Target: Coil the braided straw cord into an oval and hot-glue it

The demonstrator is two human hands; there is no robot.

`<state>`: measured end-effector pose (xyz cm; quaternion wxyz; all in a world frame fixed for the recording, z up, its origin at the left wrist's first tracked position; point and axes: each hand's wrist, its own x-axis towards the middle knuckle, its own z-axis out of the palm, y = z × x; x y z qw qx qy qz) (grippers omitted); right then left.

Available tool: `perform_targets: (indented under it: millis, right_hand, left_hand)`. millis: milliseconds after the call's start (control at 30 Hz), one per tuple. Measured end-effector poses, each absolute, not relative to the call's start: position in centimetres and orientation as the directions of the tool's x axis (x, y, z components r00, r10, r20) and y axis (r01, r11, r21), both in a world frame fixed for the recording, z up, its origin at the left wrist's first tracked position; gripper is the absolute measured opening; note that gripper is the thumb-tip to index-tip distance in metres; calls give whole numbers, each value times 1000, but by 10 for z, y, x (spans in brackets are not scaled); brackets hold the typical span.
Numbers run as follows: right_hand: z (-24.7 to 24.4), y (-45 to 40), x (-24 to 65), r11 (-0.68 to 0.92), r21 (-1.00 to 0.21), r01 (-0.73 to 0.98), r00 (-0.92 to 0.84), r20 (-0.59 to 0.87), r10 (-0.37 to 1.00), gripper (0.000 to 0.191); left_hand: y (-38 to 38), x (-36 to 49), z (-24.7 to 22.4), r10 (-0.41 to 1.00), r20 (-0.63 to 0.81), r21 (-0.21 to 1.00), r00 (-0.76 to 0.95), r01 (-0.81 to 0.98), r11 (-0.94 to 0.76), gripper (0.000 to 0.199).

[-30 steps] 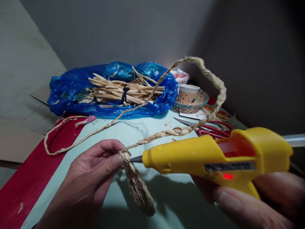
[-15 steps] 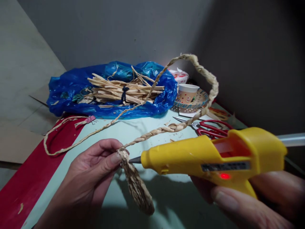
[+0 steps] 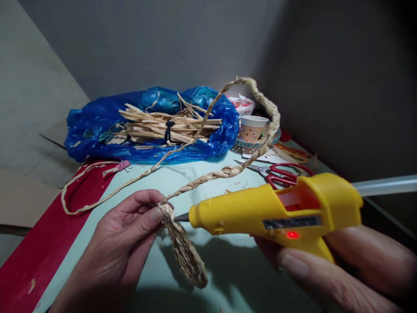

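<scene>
Between thumb and fingers, my left hand [image 3: 127, 234] pinches the top of a woven straw piece [image 3: 185, 252], which hangs tilted down to the right. From that pinched end a twisted straw cord [image 3: 224, 172] rises in a big loop and runs back down to the left. My right hand [image 3: 339, 265] is wrapped round the handle of a yellow glue gun [image 3: 263, 208], its red light lit. The gun's dark nozzle points left, at the upper right edge of the woven piece; whether it touches is unclear.
Behind lies a blue plastic bag [image 3: 94, 126] with a tied bundle of straw strips [image 3: 153, 128]. Red-handled scissors [image 3: 276, 174] and a paper cup [image 3: 253, 129] are at the back right. A pink binder clip [image 3: 123, 165] holds the cord's far end by the red strip [image 3: 42, 256].
The glue gun and my right hand have shifted left. The cord loop has moved left and slightly down. My left hand still pinches the woven piece.
</scene>
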<state>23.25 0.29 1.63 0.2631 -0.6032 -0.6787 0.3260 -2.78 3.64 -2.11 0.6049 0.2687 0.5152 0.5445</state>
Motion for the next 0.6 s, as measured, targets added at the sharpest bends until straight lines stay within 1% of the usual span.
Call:
perform_targets:
  millis: [67, 167, 233, 300, 400, 500, 600]
  right_hand:
    - [12, 4, 234, 85, -765, 639, -147, -13, 989, 49]
    - [12, 4, 232, 175, -776, 606, -179, 82, 980, 41]
    - [19, 0, 227, 122, -754, 646, -123, 55, 991, 30]
    - [29, -4, 219, 80, -738, 670, -91, 25, 996, 24]
    - [36, -7, 212, 78, -749, 658, -88, 26, 996, 24]
    - [29, -4, 215, 97, -770, 630, -108, 37, 993, 22]
    - [16, 1, 226, 105, -770, 630, -151, 11, 988, 29]
  left_hand:
    - [36, -29, -23, 939, -323, 892, -116, -370, 261, 32]
    - [35, -22, -18, 921, -347, 891, -176, -368, 265, 37]
    - [33, -17, -13, 906, -365, 888, -216, -374, 269, 40]
    - [33, -14, -11, 906, -365, 887, -215, -376, 268, 41]
    - [33, -13, -11, 915, -356, 889, -188, -370, 270, 39]
    - [33, -12, -10, 904, -365, 887, -222, -377, 266, 40]
    - [33, -13, -10, 894, -384, 874, -229, -404, 271, 41]
